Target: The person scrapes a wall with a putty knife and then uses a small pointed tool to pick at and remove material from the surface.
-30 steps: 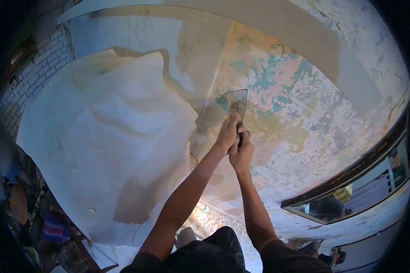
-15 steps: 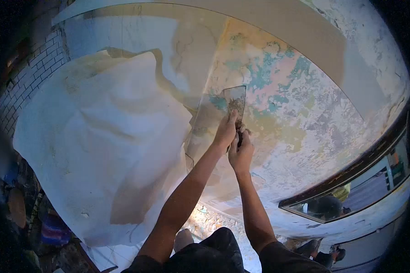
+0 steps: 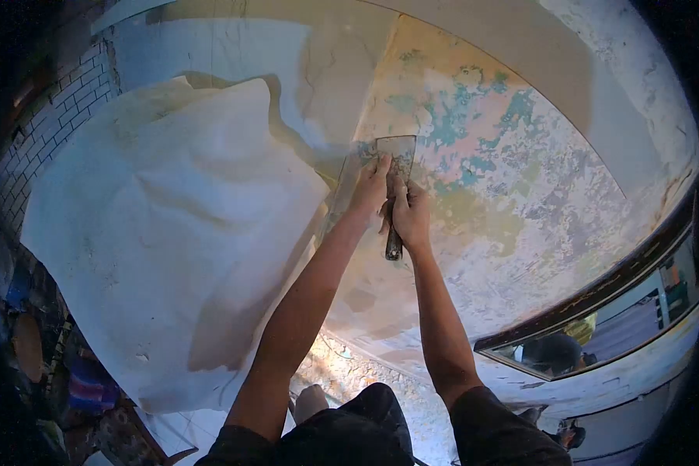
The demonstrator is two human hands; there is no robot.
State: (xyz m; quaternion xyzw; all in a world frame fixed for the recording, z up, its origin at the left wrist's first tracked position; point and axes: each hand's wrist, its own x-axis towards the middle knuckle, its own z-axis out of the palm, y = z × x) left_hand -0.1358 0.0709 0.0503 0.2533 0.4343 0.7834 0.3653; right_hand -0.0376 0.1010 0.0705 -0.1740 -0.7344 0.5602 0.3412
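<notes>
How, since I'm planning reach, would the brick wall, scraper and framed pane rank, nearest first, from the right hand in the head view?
1. Scraper, in the right hand.
2. Framed pane, lower right.
3. Brick wall, upper left.

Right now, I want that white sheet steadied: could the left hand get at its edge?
Probably yes: nothing visible blocks reaching the white sheet beside the left hand, though that hand is at the scraper.
</notes>
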